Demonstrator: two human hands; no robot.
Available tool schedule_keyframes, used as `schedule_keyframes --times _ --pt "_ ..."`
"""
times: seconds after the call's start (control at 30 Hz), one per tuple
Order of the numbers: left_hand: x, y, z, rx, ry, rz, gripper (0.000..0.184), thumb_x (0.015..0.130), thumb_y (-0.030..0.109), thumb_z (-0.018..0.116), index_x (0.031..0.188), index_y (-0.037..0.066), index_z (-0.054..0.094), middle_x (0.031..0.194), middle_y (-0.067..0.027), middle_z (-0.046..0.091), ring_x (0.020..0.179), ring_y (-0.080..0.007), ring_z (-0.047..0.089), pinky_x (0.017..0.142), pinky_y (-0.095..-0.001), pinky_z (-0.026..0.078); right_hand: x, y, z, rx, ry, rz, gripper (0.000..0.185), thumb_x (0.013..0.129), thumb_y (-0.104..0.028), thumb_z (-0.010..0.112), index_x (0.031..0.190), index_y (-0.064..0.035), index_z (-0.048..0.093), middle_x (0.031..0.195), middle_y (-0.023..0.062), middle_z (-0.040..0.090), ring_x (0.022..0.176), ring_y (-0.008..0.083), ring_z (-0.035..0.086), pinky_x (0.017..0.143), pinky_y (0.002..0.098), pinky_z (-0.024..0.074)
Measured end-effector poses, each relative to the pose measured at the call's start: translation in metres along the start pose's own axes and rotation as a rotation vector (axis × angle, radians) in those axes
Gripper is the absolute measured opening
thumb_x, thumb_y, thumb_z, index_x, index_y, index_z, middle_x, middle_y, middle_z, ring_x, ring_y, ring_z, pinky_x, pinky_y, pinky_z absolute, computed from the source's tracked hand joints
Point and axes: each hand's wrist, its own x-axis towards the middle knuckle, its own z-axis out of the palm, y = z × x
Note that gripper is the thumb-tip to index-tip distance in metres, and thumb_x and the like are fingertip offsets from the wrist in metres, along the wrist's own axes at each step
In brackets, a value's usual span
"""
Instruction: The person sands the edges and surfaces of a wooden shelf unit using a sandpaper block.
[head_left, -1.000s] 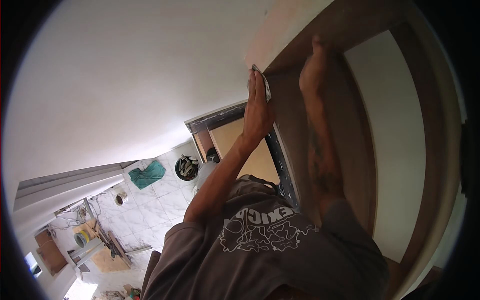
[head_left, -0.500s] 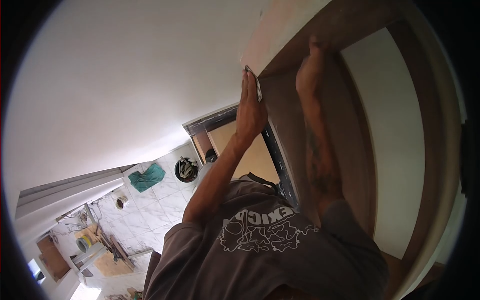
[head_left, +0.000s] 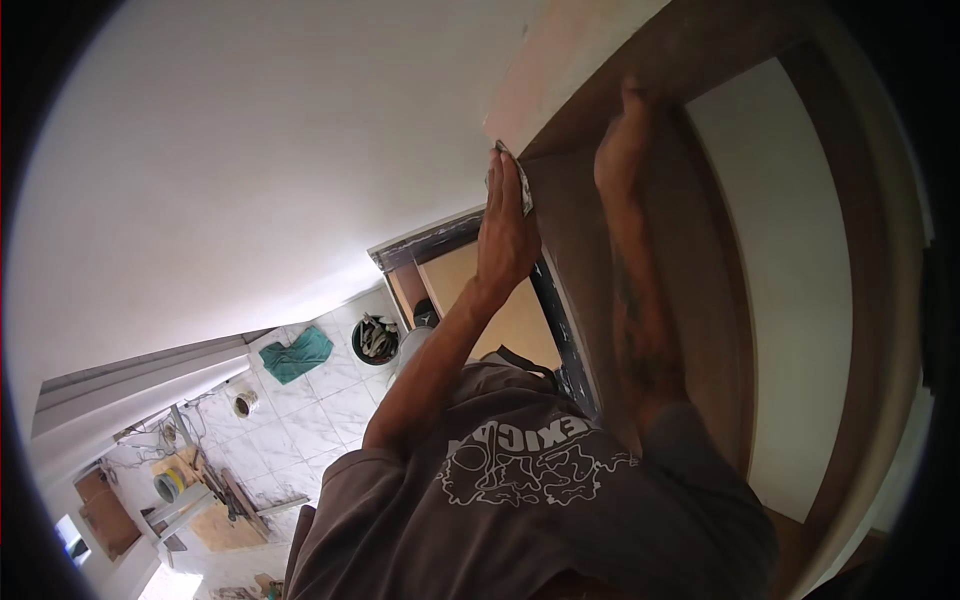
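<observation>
My left hand [head_left: 508,222] presses a thin, folded, mottled grey-white sheet [head_left: 525,190], which looks like sandpaper, against the edge of the white wall [head_left: 300,130]. Its fingers lie long and close together over the sheet. Just above them, a pinkish patch [head_left: 520,95] shows on the wall beside the brown wooden frame [head_left: 590,105]. Higher and to the right, my right hand [head_left: 622,150] is raised against the brown wood. Its thumb side shows, but the other fingers are hidden, so its grip cannot be made out.
Below lies a marble-patterned tiled floor [head_left: 290,410] with a green cloth [head_left: 297,354], a dark bucket [head_left: 376,340] of tools or scraps, and a roll [head_left: 243,401]. Boards and tools [head_left: 215,500] lie farther left. A dark-edged opening [head_left: 560,345] is under my arms.
My left hand has slid slightly down and right along the wall edge with the sheet, and more of the sheet shows. My right hand stays almost in place.
</observation>
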Motion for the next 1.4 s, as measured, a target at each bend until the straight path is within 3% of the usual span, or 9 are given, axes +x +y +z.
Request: schedule_keyframes --times 0.1,0.3,0.37,0.4,0.7,0.83,1.1,1.27,1.4 --pt "0.009 -0.005 -0.001 -0.024 0.011 -0.027 0.076 0.085 -0.010 0.054 0.152 -0.012 0.018 0.154 -0.0409 0.023 0.144 -0.0543 0.026 0.118 -0.0521 0.031 -0.006 0.005 -0.020 -0.023 -0.175 -0.019 0.082 0.104 -0.040 0.048 0.154 0.0080 0.005 0.163 0.0216 0.013 0.152 0.0273 0.013 0.124 0.0368 0.0114" --pt "0.000 -0.003 0.004 0.002 0.036 -0.005 0.072 0.088 -0.009 0.051 0.153 -0.011 0.018 0.155 -0.0387 0.025 0.145 -0.0509 0.026 0.118 -0.0491 0.030 0.004 0.015 -0.006 0.042 0.006 -0.004 0.056 0.104 -0.033 0.051 0.143 0.0062 0.046 0.149 0.0148 0.047 0.142 0.0214 0.036 0.120 0.0341 0.0200" --pt "0.000 -0.002 0.002 -0.011 0.038 -0.040 0.071 0.090 -0.008 0.049 0.154 -0.010 0.019 0.155 -0.0373 0.026 0.146 -0.0489 0.026 0.119 -0.0470 0.031 0.010 0.029 -0.012 0.019 0.049 0.013 0.056 0.103 -0.034 0.052 0.142 0.0062 0.048 0.148 0.0137 0.048 0.141 0.0207 0.037 0.119 0.0334 0.0207" --pt "0.009 -0.007 0.002 -0.026 0.039 -0.059 0.071 0.089 -0.009 0.050 0.154 -0.010 0.018 0.155 -0.0372 0.026 0.146 -0.0490 0.026 0.118 -0.0472 0.031 0.009 0.035 -0.019 0.010 -0.045 0.022 0.064 0.104 -0.036 0.051 0.146 0.0079 0.031 0.153 0.0174 0.037 0.144 0.0232 0.031 0.121 0.0342 0.0181" --pt "0.004 -0.003 -0.001 -0.020 0.008 -0.053 0.077 0.084 -0.009 0.056 0.151 -0.013 0.019 0.153 -0.0397 0.026 0.144 -0.0524 0.027 0.118 -0.0513 0.031 0.011 0.040 -0.016 0.091 0.100 -0.003 0.050 0.101 -0.034 0.058 0.135 0.0021 0.054 0.139 0.0084 0.052 0.130 0.0167 0.043 0.114 0.0318 0.0260" --pt "0.005 0.004 0.001 0.002 0.028 -0.028 0.075 0.085 -0.010 0.054 0.151 -0.013 0.020 0.153 -0.0400 0.026 0.144 -0.0526 0.027 0.118 -0.0516 0.031 0.052 0.094 -0.053 0.159 -0.030 -0.093 0.042 0.100 -0.035 0.059 0.129 -0.0032 0.061 0.126 0.0031 0.057 0.116 0.0130 0.047 0.105 0.0284 0.0321" --pt "0.004 0.001 0.002 0.040 0.034 -0.037 0.064 0.094 -0.004 0.050 0.152 -0.010 0.022 0.153 -0.0379 0.028 0.142 -0.0506 0.031 0.115 -0.0484 0.036 0.034 0.051 -0.029 0.045 0.065 0.078 0.037 0.100 -0.034 0.060 0.124 -0.0056 0.064 0.118 -0.0005 0.056 0.105 0.0119 0.046 0.097 0.0259 0.0343" --pt "0.010 -0.008 0.000 -0.028 0.029 -0.047 0.073 0.087 -0.007 0.053 0.152 -0.012 0.019 0.155 -0.0388 0.025 0.145 -0.0514 0.027 0.119 -0.0494 0.030 0.053 0.071 -0.057 0.056 -0.048 -0.016 0.038 0.101 -0.035 0.058 0.123 -0.0044 0.064 0.115 -0.0017 0.056 0.102 0.0090 0.044 0.093 0.0237 0.0346" --pt "0.012 -0.004 0.000 -0.019 0.033 -0.031 0.078 0.083 -0.008 0.055 0.151 -0.014 0.017 0.155 -0.0400 0.023 0.145 -0.0534 0.025 0.119 -0.0507 0.028 0.039 0.053 -0.033 0.034 0.143 0.110 0.037 0.102 -0.033 0.058 0.123 -0.0039 0.064 0.115 -0.0011 0.056 0.102 0.0093 0.044 0.093 0.0237 0.0348"
